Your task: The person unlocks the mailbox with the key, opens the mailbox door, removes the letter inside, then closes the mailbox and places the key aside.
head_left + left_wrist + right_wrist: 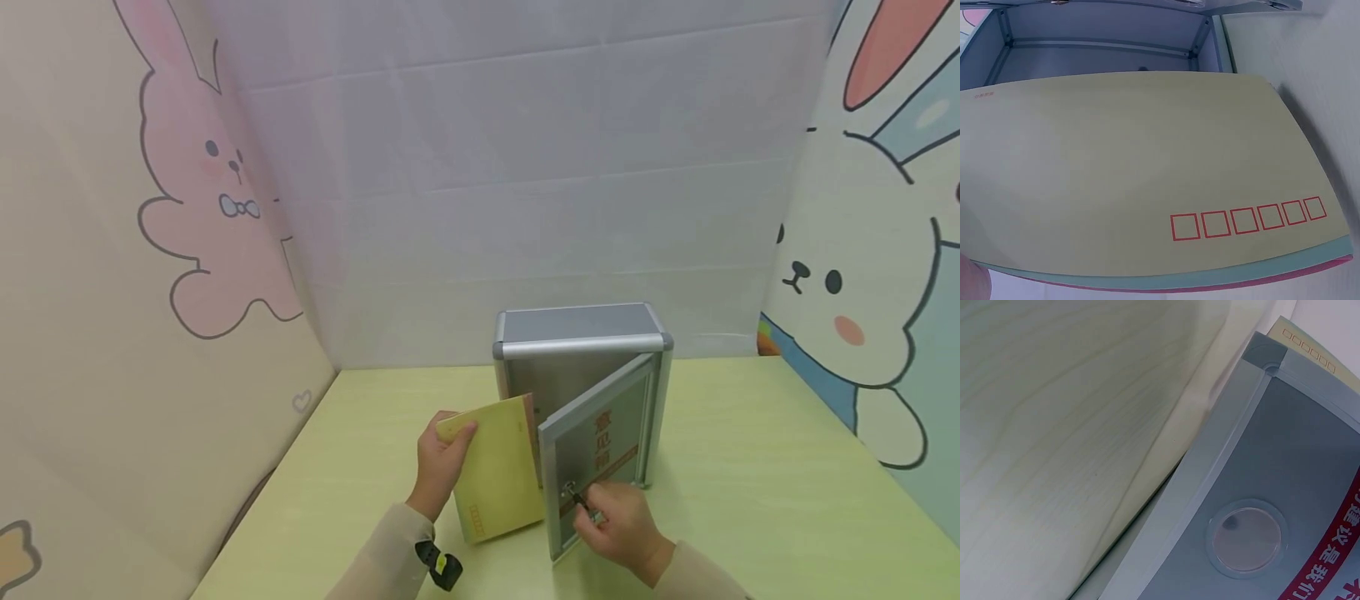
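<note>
My left hand (442, 460) grips a small stack of envelopes by its upper left edge, thumb on the front. The top envelope (498, 475) is yellow; in the left wrist view its red postcode squares show, with a teal envelope (1210, 273) and a pink envelope (1260, 280) layered under it. The stack is tilted in front of a grey metal suggestion box (581, 343), whose hinged door (600, 450) stands ajar toward me. With my right hand (618, 525) I pinch a key (578, 499) at the lock in the door's left side. The key is not seen in the right wrist view.
The box stands on a pale wood-grain table (750, 467), near a white curtain (525, 167) at the back. Printed rabbit panels rise at both sides. A black strap (438, 565) sits on my left wrist. The door's frame juts out between my hands.
</note>
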Motion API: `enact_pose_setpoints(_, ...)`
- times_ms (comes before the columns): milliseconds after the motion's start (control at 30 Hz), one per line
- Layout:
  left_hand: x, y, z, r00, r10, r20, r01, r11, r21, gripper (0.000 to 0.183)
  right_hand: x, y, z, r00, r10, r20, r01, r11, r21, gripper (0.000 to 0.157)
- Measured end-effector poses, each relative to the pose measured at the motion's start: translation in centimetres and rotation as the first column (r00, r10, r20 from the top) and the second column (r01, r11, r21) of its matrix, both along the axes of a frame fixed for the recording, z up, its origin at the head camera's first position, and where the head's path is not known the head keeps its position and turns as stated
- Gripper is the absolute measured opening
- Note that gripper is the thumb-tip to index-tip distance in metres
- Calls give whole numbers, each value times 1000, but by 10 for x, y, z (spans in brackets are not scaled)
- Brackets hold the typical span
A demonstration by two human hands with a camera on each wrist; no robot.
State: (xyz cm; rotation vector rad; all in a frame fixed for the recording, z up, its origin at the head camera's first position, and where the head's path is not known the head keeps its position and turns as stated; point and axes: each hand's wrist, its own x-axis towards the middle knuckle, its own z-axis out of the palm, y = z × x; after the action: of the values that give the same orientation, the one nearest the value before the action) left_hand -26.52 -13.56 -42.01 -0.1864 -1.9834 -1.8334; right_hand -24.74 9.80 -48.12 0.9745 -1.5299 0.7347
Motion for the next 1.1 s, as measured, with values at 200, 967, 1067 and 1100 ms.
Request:
enact_pose_setpoints(200,2,-6,-1,1000,20,11,-19,1000,-15,17,-1,0,0,1000,-3,14,3,1000,-2,27)
enact_pose_setpoints(967,0,-27,-10,992,60,114,-67,996,60,22,-1,-1,-1,1000,6,11,-6,1000,-6,34)
enact_pose_setpoints(1067,-1,-28,-13,991,62,119,-71,995,74,22,0,-1,-1,1000,6,18,-5,1000,-7,35)
enact_pose_setpoints(1100,-1,-29,-14,990,67,126,-78,994,79,22,0,-1,0,1000,4,21,-3,1000,-6,36)
